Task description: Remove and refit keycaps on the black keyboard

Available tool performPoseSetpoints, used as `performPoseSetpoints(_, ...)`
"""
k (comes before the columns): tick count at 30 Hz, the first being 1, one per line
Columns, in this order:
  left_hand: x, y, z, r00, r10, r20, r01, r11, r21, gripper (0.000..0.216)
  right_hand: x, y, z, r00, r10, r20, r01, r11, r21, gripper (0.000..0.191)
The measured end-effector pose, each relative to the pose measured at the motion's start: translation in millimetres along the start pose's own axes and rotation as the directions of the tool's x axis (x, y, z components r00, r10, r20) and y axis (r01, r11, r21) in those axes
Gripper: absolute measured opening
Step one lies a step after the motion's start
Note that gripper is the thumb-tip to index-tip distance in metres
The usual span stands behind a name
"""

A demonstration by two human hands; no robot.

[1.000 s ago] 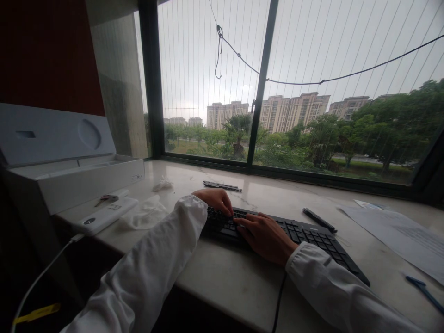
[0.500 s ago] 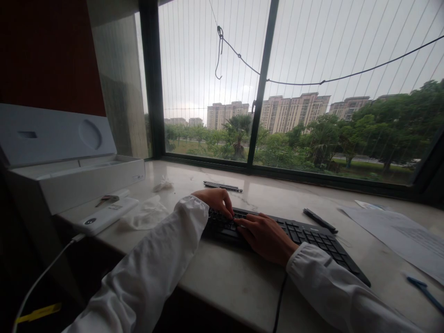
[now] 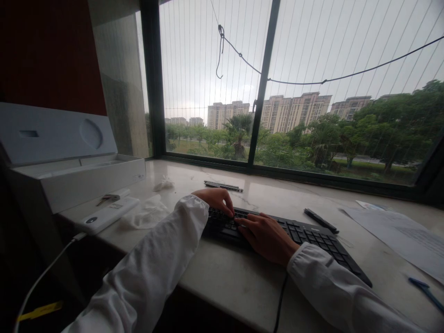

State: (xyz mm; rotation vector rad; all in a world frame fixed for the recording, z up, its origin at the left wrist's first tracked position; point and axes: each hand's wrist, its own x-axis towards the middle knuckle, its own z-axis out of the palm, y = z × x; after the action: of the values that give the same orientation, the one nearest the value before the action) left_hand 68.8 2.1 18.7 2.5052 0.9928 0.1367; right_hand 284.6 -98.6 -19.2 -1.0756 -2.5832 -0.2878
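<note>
A black keyboard (image 3: pixel 312 240) lies on the pale marble sill (image 3: pixel 236 282) in front of me. My left hand (image 3: pixel 217 200) rests on the keyboard's left end, fingers curved down onto the keys. Beside it, my right hand (image 3: pixel 267 237) lies over the keys with fingers stretched toward the left hand. Both arms wear white sleeves. Neither hand holds anything.
An open white box (image 3: pixel 74 173) stands at the left, with a white power bank (image 3: pixel 104 216) and cable before it. Crumpled tissue (image 3: pixel 145 215), two black strips (image 3: pixel 224 186) (image 3: pixel 321 220), papers (image 3: pixel 402 236) and a blue pen (image 3: pixel 425 291) lie on the sill. A wire-guarded window (image 3: pixel 277 92) is behind.
Fingers of both hands shift slightly on the keys. Everything else stays in place.
</note>
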Motion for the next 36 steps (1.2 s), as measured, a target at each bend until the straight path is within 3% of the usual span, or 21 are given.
performPoseSetpoints(13,1.4,1.9,2.8,0.999,0.006,-0.049,-0.007,1.000,-0.020,0.034,1.1,-0.3,1.1,1.000,0.000,0.012,0.000,1.000,-0.010,0.038)
performPoseSetpoints(26,-1.5,7.6,1.0,0.998,-0.051,-0.027,0.051,0.999,-0.016,0.032,2.4,0.8,-0.5,0.999,0.004,0.040,-0.003,1.000,-0.017,0.036)
performPoseSetpoints(36,6.0,0.1,6.9,0.994,-0.102,-0.028,0.098,0.987,-0.131,0.033,5.9,-6.2,0.5,0.998,-0.065,0.015,0.065,0.997,-0.042,0.034)
